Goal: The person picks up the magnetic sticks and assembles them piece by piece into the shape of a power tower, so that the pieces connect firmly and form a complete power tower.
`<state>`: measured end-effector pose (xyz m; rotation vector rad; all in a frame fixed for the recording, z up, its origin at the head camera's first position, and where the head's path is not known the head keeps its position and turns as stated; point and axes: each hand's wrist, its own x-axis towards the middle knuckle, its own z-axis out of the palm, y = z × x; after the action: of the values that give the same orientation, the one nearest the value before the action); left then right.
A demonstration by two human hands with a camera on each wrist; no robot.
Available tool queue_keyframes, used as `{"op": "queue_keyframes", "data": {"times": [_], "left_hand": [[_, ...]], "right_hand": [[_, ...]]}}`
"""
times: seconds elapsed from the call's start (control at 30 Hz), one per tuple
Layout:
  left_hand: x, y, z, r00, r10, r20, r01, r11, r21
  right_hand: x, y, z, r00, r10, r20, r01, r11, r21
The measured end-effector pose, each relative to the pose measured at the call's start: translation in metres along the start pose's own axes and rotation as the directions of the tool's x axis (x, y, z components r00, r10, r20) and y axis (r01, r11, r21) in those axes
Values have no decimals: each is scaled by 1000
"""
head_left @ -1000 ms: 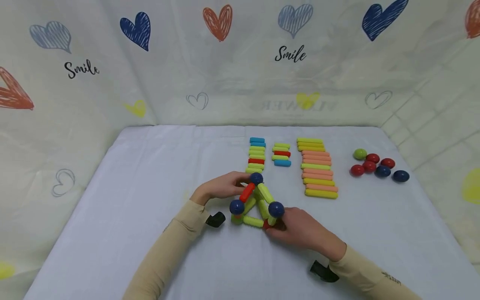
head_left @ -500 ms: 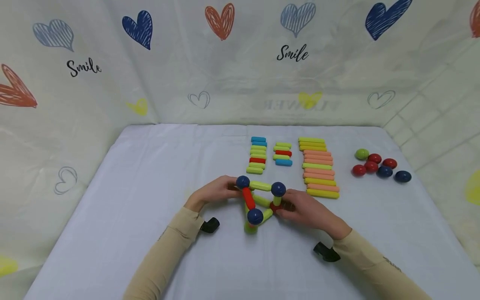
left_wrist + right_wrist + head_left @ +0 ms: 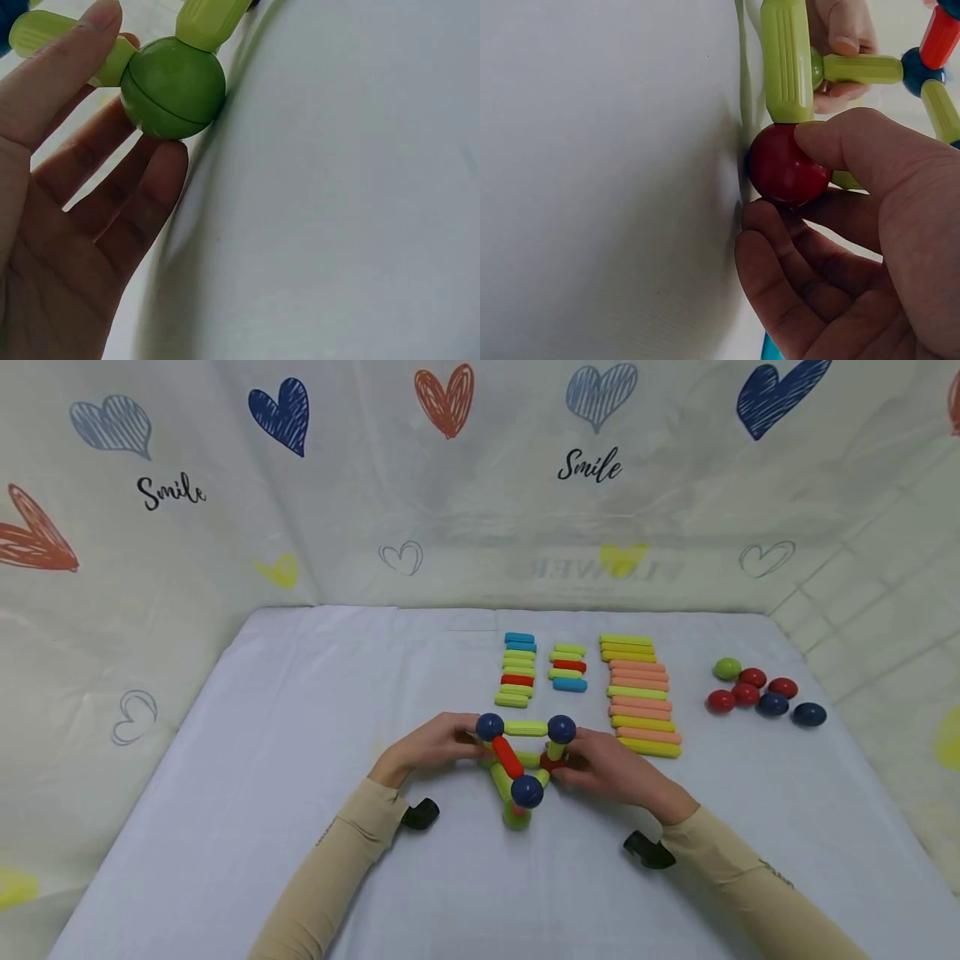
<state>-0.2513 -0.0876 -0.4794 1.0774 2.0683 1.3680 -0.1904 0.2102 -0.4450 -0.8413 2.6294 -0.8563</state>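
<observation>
Colourful plastic ball-and-stick tower (image 3: 508,757): might have popped apart if tugged.
Left hand (image 3: 444,744): half-curled, pinched its ridged lime plastic stick (image 3: 114,65).
Right hand (image 3: 615,768): half-curled, pinched its round red plastic ball (image 3: 780,169).

The place seems curtained off: pale sheeting (image 3: 495,493) printed with hearts (image 3: 444,402) and "Smile" (image 3: 590,466) hangs behind and beside a table (image 3: 337,668) under white cloth (image 3: 420,902). What sort of room lies beyond is unclear.
</observation>
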Motion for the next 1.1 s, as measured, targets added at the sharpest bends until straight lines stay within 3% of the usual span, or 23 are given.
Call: {"op": "queue_keyframes", "data": {"times": [0.33,0.43,0.53,0.67,0.73,0.8,0.97,1.1], "left_hand": [[-6,2,0,1000,-22,-5,22,999,25],[-10,4,-3,998,-31,50,31,999,14],[-14,8,-9,988,-52,145,54,998,-10],[-18,14,-17,962,-115,249,118,993,4],[-17,17,-20,957,-143,251,140,990,30],[-14,20,-21,963,-150,222,149,989,21],[2,29,-19,988,-35,148,52,992,-112],[15,38,-18,986,76,148,-50,984,-169]], "right_hand": [[7,3,-1,1000,-8,13,9,1000,-26],[10,6,-9,999,7,47,-5,999,-44],[17,11,-23,999,40,7,-39,993,-114],[29,18,-39,986,98,-135,-133,952,-278],[35,20,-44,979,113,-169,-167,922,-349],[40,23,-45,978,118,-173,-179,898,-401],[49,29,-41,978,104,-179,-178,863,-472],[52,32,-35,972,128,-196,-206,866,-455]]}}
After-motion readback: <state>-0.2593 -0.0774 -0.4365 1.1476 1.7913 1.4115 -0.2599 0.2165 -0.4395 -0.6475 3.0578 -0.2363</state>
